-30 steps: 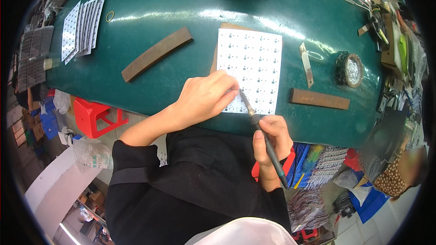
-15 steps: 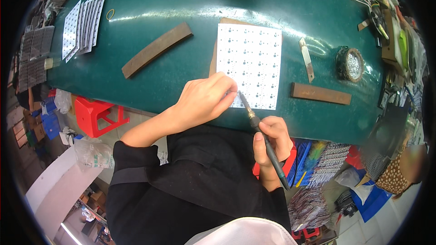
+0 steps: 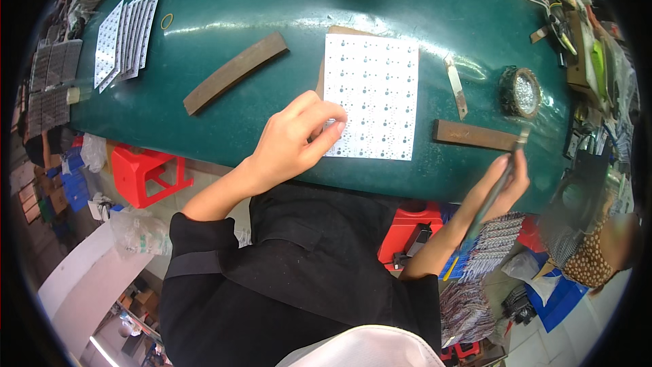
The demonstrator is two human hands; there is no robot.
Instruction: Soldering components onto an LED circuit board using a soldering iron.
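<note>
A white circuit board panel [image 3: 373, 95] with rows of dark round spots lies on a brown backing board [image 3: 350, 30]. Over its lower left edge is my left hand [image 3: 295, 132], thumb and forefinger pinched together; whatever is between them is too small to make out. My right hand [image 3: 504, 187] grips a dark soldering iron [image 3: 490, 202] like a pen, away from the panel. The iron's metal end points up beside the right end of a brown bar [image 3: 475, 134], just below a round dark tub [image 3: 521, 92] with shiny silvery contents.
Another brown bar [image 3: 234, 75] lies left of the panel, with a stack of white panels [image 3: 125, 41] and a rubber band [image 3: 167, 22] beyond. Right of the panel is a flat metal blade [image 3: 456, 88]. Cables and boxes crowd the right edge; a person [image 3: 601, 258] is at lower right.
My right hand has carried the soldering iron off the panel, rightward to near the tub. My left hand has shifted slightly left and up, still pinched.
</note>
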